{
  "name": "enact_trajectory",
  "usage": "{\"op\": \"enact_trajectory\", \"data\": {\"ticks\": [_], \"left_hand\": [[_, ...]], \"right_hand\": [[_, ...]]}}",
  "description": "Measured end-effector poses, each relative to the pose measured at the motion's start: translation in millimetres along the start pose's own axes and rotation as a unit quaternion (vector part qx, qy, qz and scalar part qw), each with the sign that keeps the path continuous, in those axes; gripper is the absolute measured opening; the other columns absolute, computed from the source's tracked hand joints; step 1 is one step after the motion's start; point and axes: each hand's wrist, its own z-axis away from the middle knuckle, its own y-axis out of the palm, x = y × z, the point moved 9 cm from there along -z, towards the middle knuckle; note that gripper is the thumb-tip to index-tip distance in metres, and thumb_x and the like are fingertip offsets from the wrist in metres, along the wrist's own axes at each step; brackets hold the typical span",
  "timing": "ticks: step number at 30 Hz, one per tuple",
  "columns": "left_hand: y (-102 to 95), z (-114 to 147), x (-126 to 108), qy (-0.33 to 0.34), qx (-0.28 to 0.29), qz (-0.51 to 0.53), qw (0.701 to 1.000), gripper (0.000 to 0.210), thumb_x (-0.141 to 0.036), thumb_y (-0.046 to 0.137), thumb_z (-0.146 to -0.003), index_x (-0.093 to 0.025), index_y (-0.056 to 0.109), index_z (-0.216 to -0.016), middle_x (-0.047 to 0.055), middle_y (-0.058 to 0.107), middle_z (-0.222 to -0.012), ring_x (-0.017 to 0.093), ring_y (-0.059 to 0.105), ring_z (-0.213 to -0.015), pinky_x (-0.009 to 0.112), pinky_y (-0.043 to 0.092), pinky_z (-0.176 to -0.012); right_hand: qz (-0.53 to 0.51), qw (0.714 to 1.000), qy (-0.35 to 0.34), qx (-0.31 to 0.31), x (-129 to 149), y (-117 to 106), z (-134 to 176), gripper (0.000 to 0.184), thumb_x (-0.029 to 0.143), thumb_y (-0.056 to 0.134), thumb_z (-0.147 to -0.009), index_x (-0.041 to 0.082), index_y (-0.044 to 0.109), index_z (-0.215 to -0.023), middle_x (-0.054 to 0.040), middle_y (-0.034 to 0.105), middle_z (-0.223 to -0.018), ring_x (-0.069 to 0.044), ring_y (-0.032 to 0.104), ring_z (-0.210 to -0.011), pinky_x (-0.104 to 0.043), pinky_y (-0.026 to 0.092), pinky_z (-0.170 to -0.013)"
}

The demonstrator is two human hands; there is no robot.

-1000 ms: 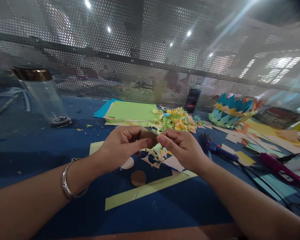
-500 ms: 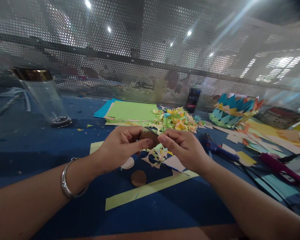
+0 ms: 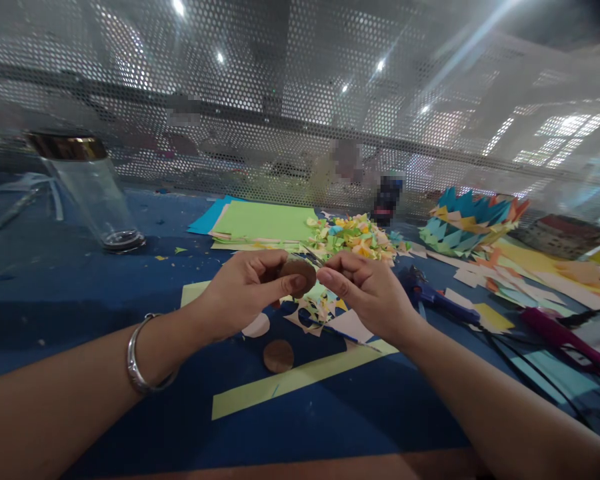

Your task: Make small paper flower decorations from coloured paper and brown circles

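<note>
My left hand (image 3: 245, 287) pinches a brown round disc (image 3: 300, 275) between thumb and fingers. Opposite it, my right hand (image 3: 363, 287) is closed around small scissors (image 3: 314, 256), whose thin metal blades point left by the disc's upper edge; the fingers hide their handles. A second brown disc (image 3: 279, 356) lies flat on the blue table below the hands, near a pale paper circle (image 3: 256, 325). Paper offcuts (image 3: 325, 305) with rounded cut edges lie just under my hands. Below them, a long pale-green paper strip (image 3: 300, 380) runs slantwise.
Behind my hands are stacked coloured sheets (image 3: 265, 221) and a heap of paper scraps (image 3: 360, 237). A glass jar (image 3: 93, 193) stands left. On the right lie a blue glue gun (image 3: 443, 301), a magenta tool (image 3: 560, 333), cables and a folded paper crown (image 3: 465, 223).
The scissor blades have shifted right and up off the disc's face, and now show spread apart. More of the disc shows in my left hand. Both hands stay nearly in place.
</note>
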Motion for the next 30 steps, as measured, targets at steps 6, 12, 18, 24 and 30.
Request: {"op": "enact_trajectory", "data": {"ticks": [6, 12, 18, 24, 30], "left_hand": [[0.7, 1, 2, 0.005, 0.015, -0.013, 1.000, 0.020, -0.036, 0.068, -0.084, -0.018, 0.073, -0.085, 0.003, 0.066, -0.075, 0.014, 0.055, -0.069, 0.025, 0.040, -0.059], [4.3, 0, 3, 0.008, 0.027, 0.004, 1.000, 0.018, -0.034, 0.069, -0.084, -0.016, 0.072, -0.084, 0.002, 0.063, -0.073, 0.012, 0.051, -0.066, 0.025, 0.038, -0.057], [5.3, 1, 3, -0.009, 0.013, 0.101, 0.995, 0.016, -0.032, 0.073, -0.082, -0.016, 0.070, -0.086, 0.002, 0.064, -0.075, 0.012, 0.054, -0.069, 0.023, 0.039, -0.058], [-2.5, 1, -4, 0.022, -0.024, 0.084, 0.996, 0.011, -0.028, 0.072, -0.082, -0.017, 0.072, -0.081, -0.001, 0.060, -0.071, 0.010, 0.050, -0.066, 0.022, 0.037, -0.056], [-2.4, -1, -6, 0.024, -0.011, 0.058, 0.998, 0.007, -0.023, 0.071, -0.082, -0.018, 0.074, -0.085, 0.000, 0.064, -0.076, 0.012, 0.055, -0.072, 0.023, 0.043, -0.065]], "right_hand": [[0.003, 1.000, -0.003, 0.017, 1, 4, 2, 0.032, 0.047, 0.063, -0.090, 0.019, 0.055, -0.077, 0.0055, 0.040, -0.064, -0.008, 0.036, -0.055, -0.025, 0.026, -0.049], [-0.012, 1.000, 0.005, 0.008, 2, 5, 2, 0.025, 0.038, 0.071, -0.085, 0.018, 0.057, -0.079, 0.0072, 0.039, -0.059, -0.008, 0.033, -0.053, -0.025, 0.026, -0.049], [-0.056, 0.998, -0.015, -0.008, 10, 4, 2, 0.024, 0.035, 0.071, -0.085, 0.017, 0.057, -0.078, 0.0054, 0.042, -0.065, -0.009, 0.037, -0.059, -0.024, 0.031, -0.053], [-0.046, 0.999, -0.019, 0.008, 8, 3, 1, 0.026, 0.041, 0.066, -0.089, 0.018, 0.059, -0.081, 0.0056, 0.042, -0.064, -0.008, 0.036, -0.057, -0.024, 0.028, -0.050], [0.001, 1.000, -0.018, 0.018, 8, 1, 1, 0.035, 0.049, 0.057, -0.093, 0.017, 0.061, -0.080, 0.0051, 0.041, -0.062, -0.008, 0.037, -0.056, -0.025, 0.027, -0.050]]}}
